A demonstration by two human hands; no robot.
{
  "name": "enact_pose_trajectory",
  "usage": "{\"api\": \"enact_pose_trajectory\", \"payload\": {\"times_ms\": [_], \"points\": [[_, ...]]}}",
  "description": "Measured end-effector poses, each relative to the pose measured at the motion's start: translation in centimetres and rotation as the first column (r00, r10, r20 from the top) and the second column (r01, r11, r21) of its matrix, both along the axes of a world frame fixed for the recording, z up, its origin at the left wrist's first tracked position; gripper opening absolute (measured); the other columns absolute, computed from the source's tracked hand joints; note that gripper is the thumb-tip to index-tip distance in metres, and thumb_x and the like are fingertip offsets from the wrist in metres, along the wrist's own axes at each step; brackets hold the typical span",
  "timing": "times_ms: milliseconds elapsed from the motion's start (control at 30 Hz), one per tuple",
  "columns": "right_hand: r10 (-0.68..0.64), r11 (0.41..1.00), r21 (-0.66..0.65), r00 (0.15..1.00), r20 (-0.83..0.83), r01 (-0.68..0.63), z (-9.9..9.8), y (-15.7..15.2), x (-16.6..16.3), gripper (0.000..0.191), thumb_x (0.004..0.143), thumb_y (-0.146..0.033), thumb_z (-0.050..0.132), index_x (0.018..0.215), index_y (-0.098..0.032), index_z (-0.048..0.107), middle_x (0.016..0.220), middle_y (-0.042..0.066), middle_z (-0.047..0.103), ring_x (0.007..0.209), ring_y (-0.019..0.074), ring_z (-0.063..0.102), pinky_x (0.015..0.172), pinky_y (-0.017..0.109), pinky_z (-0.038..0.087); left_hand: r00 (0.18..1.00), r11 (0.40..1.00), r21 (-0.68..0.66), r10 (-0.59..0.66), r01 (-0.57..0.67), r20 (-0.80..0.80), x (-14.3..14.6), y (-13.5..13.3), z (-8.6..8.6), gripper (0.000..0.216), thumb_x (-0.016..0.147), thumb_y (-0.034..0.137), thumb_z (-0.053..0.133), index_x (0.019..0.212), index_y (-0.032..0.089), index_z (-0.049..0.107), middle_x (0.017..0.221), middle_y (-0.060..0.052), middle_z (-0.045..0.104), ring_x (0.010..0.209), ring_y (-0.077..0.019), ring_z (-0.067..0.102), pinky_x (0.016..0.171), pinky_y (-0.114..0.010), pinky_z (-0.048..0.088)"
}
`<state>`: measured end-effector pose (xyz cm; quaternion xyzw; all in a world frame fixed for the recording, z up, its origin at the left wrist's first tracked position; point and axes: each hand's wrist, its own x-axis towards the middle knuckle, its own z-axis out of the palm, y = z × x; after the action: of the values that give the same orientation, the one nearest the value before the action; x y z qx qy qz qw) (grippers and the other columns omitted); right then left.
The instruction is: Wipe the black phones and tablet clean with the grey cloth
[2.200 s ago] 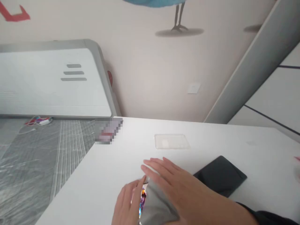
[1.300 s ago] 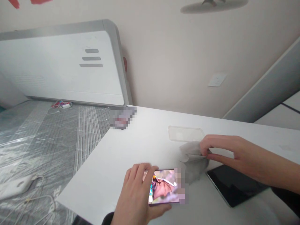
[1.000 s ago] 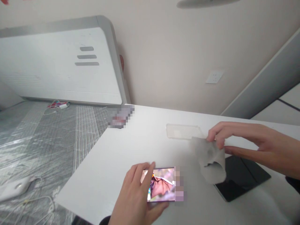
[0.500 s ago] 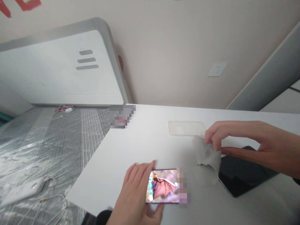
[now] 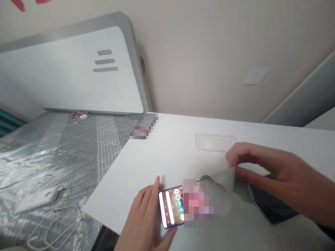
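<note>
Cloth coming onto the lit phone.
Left hand (image 5: 145, 219) grips the phone (image 5: 171, 208) on the worktop (image 5: 162, 153); right hand (image 5: 272, 177) pinches the grey cloth (image 5: 222, 191), whose next wipe needs flat, light pressure.

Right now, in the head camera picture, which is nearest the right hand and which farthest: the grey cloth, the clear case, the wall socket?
1. The grey cloth: pinched in the right hand, hanging over the phone's right end.
2. The clear case: flat on the white table, just beyond the fingers.
3. The wall socket: up on the wall, behind the table.
</note>
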<state>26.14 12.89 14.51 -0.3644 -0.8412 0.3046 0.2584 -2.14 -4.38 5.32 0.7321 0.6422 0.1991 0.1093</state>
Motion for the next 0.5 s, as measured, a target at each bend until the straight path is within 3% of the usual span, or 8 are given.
{"api": "enact_pose_trajectory", "payload": {"times_ms": [67, 167, 267, 367, 433, 500], "points": [[0.063, 0.997, 0.031, 0.997, 0.052, -0.065, -1.4, -1.3, -1.6, 0.047, 0.107, -0.06, 0.046, 0.086, -0.025, 0.07, 0.087, 0.003, 0.074, 0.077, 0.019, 0.072, 0.068, 0.027, 0.063, 0.999, 0.999, 0.032, 0.026, -0.027, 0.023, 0.4, 0.0, -0.4, 0.111, 0.084, 0.02, 0.076, 0.167, 0.031, 0.003, 0.144, -0.012, 0.063, 0.129, -0.0328, 0.063, 0.106, -0.052, 0.058], [0.147, 0.931, 0.297, 0.963, 0.224, -0.211, -4.7, -4.1, -3.3, 0.044, 0.113, -0.034, 0.034, 0.104, -0.023, 0.075, 0.104, 0.005, 0.079, 0.091, 0.0201, 0.076, 0.082, 0.032, 0.065, 0.996, 0.994, 0.07, 0.075, -0.078, 0.039, 1.5, 0.1, -1.1, 0.116, 0.08, 0.024, 0.084, 0.167, 0.03, 0.007, 0.135, -0.011, 0.068, 0.121, -0.0312, 0.068, 0.101, -0.048, 0.061], [0.132, 0.757, 0.569, 0.928, 0.349, -0.322, -8.0, -6.8, -4.1, 0.038, 0.111, -0.03, 0.041, 0.128, -0.015, 0.071, 0.131, 0.01, 0.074, 0.116, 0.0239, 0.072, 0.098, 0.036, 0.061, 0.994, 0.984, 0.141, 0.106, -0.105, -0.002, 2.4, 0.0, -1.7, 0.12, 0.077, 0.031, 0.087, 0.167, 0.026, 0.007, 0.129, -0.012, 0.071, 0.11, -0.0311, 0.073, 0.091, -0.046, 0.065], [0.225, 0.605, 0.649, 0.881, 0.416, -0.461, -9.5, -7.8, -4.3, 0.038, 0.108, -0.028, 0.049, 0.141, -0.015, 0.064, 0.145, 0.005, 0.065, 0.131, 0.018, 0.063, 0.106, 0.027, 0.055, 0.992, 0.973, 0.204, 0.121, -0.11, -0.046, 2.7, -0.1, -2.1, 0.119, 0.077, 0.031, 0.083, 0.167, 0.021, 0.006, 0.126, -0.013, 0.072, 0.106, -0.031, 0.074, 0.086, -0.045, 0.067], [0.21, 0.609, 0.65, 0.882, 0.421, -0.455, -9.6, -7.5, -4.3, 0.045, 0.109, -0.038, 0.049, 0.144, -0.013, 0.061, 0.148, 0.007, 0.063, 0.132, 0.0187, 0.062, 0.103, 0.028, 0.057, 0.989, 0.968, 0.219, 0.139, -0.125, -0.052, 2.7, -0.1, -2.3, 0.116, 0.08, 0.034, 0.082, 0.167, 0.019, 0.007, 0.124, -0.013, 0.073, 0.105, -0.0304, 0.075, 0.085, -0.043, 0.067], [0.114, 0.674, 0.633, 0.901, 0.419, -0.38, -9.5, -6.9, -4.3, 0.064, 0.107, -0.054, 0.05, 0.146, -0.004, 0.057, 0.15, 0.014, 0.059, 0.134, 0.0262, 0.062, 0.1, 0.035, 0.059, 0.987, 0.965, 0.227, 0.151, -0.134, -0.059, 2.7, -0.1, -2.4, 0.111, 0.084, 0.042, 0.079, 0.167, 0.018, 0.01, 0.122, -0.014, 0.073, 0.105, -0.0303, 0.075, 0.085, -0.042, 0.067]]}}
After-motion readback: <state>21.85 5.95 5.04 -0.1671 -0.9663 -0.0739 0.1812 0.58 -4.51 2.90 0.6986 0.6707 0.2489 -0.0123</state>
